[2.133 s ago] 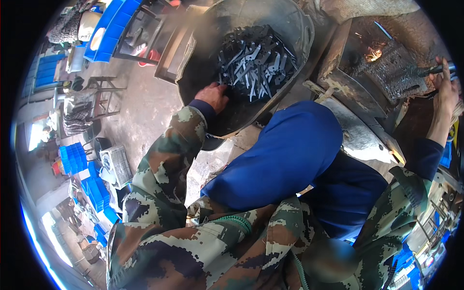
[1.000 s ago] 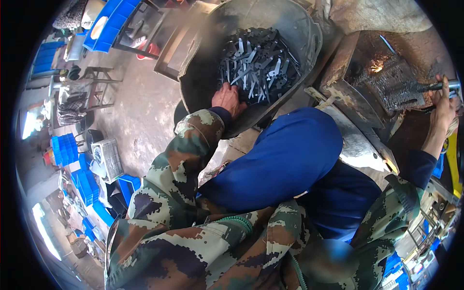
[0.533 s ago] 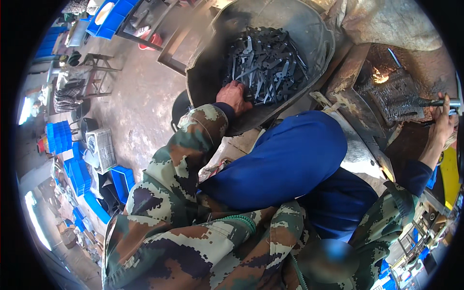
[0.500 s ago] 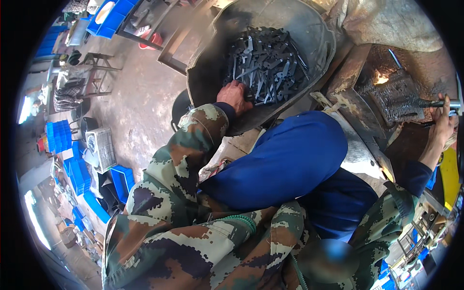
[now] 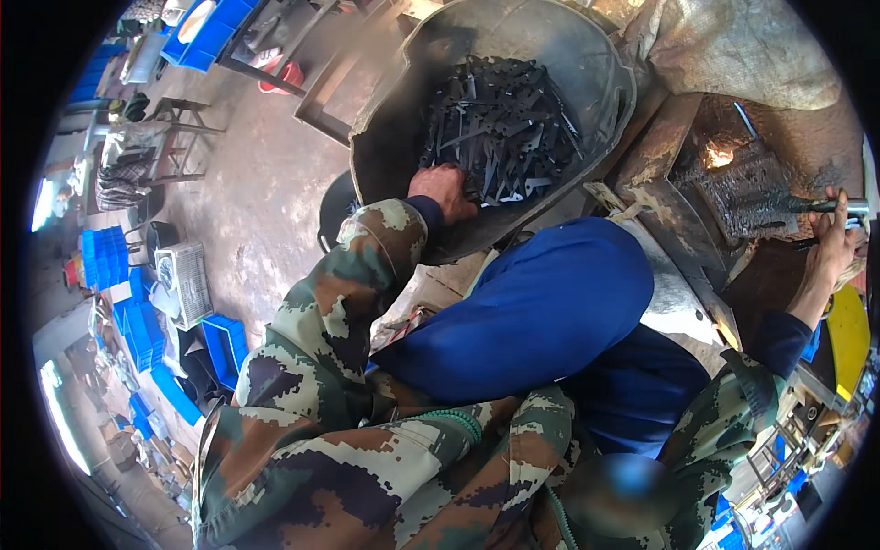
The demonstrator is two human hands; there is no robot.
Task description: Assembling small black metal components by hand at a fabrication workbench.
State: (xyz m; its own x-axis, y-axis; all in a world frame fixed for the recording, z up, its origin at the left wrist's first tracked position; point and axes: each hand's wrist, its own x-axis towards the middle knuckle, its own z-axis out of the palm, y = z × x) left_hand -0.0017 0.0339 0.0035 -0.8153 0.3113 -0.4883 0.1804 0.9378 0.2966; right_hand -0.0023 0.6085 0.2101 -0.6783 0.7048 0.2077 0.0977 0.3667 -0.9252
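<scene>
A deep black tub [image 5: 385, 119] holds a heap of flat, dark metal pieces [image 5: 504, 119], narrow and notched like small blades. My left hand [image 5: 443, 191] is down inside the tub at the heap's near-left edge. Its fingers curl under, and what they hold is mostly hidden. At the far right, my right hand [image 5: 836, 240] is closed around a round metal bar [image 5: 852, 208]. That bar leads to a dark, wet-looking metal block [image 5: 738, 197], above which a bright orange glow [image 5: 719, 154] shows.
A rusty metal trough [image 5: 678, 206] stands between the tub and the block. A dirty pale sack [image 5: 747, 46] hangs over the back right. Blue crates [image 5: 225, 341], a white basket [image 5: 183, 286] and a wooden stool [image 5: 183, 124] stand on the floor to the left. My blue-clad knee [image 5: 587, 275] is beside the tub.
My left hand has curled in more tightly at the heap's edge. Some metal pieces lie differently, with bright ones now near the tub's close side. My right hand keeps its grip on the bar.
</scene>
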